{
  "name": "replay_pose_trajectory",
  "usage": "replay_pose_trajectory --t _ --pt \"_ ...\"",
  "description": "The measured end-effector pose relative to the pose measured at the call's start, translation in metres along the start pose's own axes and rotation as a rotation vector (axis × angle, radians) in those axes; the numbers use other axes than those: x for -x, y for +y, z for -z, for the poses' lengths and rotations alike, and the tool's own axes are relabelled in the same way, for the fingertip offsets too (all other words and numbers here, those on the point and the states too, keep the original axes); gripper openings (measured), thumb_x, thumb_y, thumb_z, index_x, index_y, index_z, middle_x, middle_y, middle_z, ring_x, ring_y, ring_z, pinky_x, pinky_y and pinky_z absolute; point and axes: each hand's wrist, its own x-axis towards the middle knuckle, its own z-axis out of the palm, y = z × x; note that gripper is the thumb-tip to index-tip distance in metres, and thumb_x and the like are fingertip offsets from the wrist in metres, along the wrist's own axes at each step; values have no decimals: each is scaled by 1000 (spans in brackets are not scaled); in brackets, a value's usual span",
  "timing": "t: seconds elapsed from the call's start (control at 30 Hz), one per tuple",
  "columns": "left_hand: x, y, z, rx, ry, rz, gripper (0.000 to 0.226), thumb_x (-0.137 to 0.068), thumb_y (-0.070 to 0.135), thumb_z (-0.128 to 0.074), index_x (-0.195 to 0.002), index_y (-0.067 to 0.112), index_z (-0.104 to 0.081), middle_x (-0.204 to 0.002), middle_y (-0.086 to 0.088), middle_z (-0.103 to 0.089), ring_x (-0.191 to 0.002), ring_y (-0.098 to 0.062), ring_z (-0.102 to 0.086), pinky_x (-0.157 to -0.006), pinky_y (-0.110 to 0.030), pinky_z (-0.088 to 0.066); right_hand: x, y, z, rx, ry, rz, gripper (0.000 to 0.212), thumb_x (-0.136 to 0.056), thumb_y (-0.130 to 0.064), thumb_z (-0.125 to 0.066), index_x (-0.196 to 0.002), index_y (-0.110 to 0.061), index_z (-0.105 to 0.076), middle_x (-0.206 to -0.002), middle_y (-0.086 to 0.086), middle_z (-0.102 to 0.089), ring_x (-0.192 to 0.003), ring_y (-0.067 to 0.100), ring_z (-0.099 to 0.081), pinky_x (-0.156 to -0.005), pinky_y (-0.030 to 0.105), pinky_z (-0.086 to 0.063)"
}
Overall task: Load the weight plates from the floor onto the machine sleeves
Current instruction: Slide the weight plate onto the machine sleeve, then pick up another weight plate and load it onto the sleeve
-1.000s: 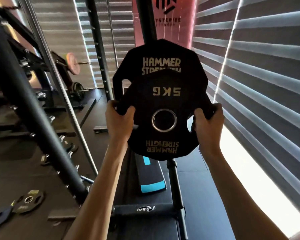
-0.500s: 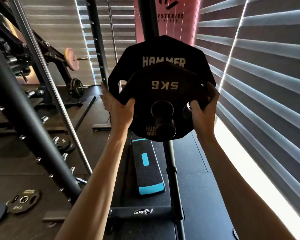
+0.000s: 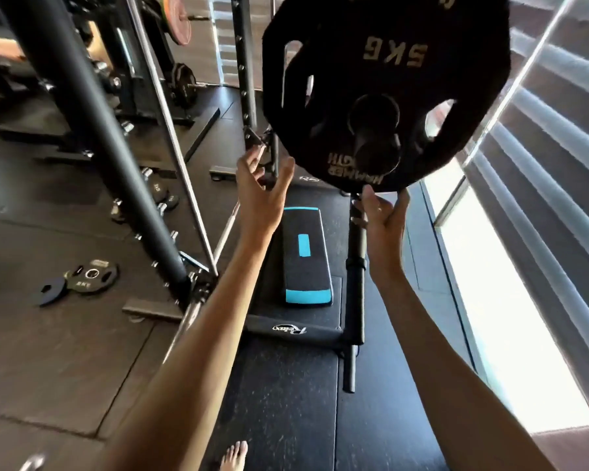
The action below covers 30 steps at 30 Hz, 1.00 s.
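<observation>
**View from the head camera, looking down and forward.** The 5 kg weight plate [image 3: 391, 83] hangs on the machine sleeve [image 3: 376, 147], whose dark round end pokes out through the plate's centre hole. The plate's markings read upside down from your position. Behind it sits a larger plate [image 3: 275, 79] on the same sleeve, its upper lettering cut off by the top edge of the frame.

Your left hand [image 3: 259, 192] is raised just beside the lower left rim of the plates. Its fingers are spread and loose, and it holds nothing. Your right hand [image 3: 385, 215] is raised under the lowest edge of the 5 kg weight plate, palm turned inward, with thumb and fingers relaxed and reaching up to the rim. It has no grip on the plate (whether the fingertips actually touch the rim cannot be told).

Two more plates lie flat on the dark floor [image 3: 65, 351] at far left, well apart from the sleeve. One is a floor plate with grip holes [image 3: 91, 274], and a smaller disc [image 3: 51, 294] lies just beside it. A slanted black upright [image 3: 92, 137] rises between them and your arms. Below your hands lies a black pad with blue trim [image 3: 306, 263]. Window blinds [image 3: 541, 164] fill the right side, and your bare foot [image 3: 235, 457] shows at the bottom edge.
</observation>
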Motion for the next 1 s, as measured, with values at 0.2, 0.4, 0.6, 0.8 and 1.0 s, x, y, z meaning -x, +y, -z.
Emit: replay_pose_trajectory --t 0.2,0.4,0.6,0.8,1.0 --pt "60 -105 107 -222 77 308 37 -87 21 -71 -112 -4 -60 -107 -22 -68 -90 -22 -65 -82 -23 -54 67 77 -99 138 -334 -307 53 -85 -38 -68 -131 -18 -52 -94 -1 -70 -92 21 -70 -74 38 -59" --pt "108 -157 263 -450 126 661 20 -94 11 -58 -110 2 -65 -107 -10 -67 -98 -23 -64 -83 -25 -47 163 166 -238 355 -804 -391 32 -68 -46 -67 -93 -28 -65 -92 7 -74 -90 28 -72 -87 54 -56" --pt "148 -212 416 -559 157 915 12 -89 11 -53 -79 9 -59 -76 -16 -61 -72 -31 -63 -63 -34 -46 279 160 -362 648 -1319 -321 30 -89 -23 -64 -115 -9 -65 -107 9 -70 -100 25 -66 -94 40 -53" --pt "170 -227 532 -661 88 1050 25 -97 15 -50 -106 -4 -63 -95 -27 -68 -92 -38 -67 -66 -35 -45 353 155 -456 894 -1587 -192 30 -93 -22 -58 -119 -9 -65 -120 12 -69 -112 28 -64 -94 30 -48" --pt "159 -257 604 -707 54 1161 34 -96 15 -47 -111 -13 -59 -113 -33 -62 -103 -45 -63 -82 -50 -52 379 160 -528 1036 -1747 -67 29 -94 -21 -53 -115 -6 -65 -121 16 -67 -114 31 -62 -92 32 -47"
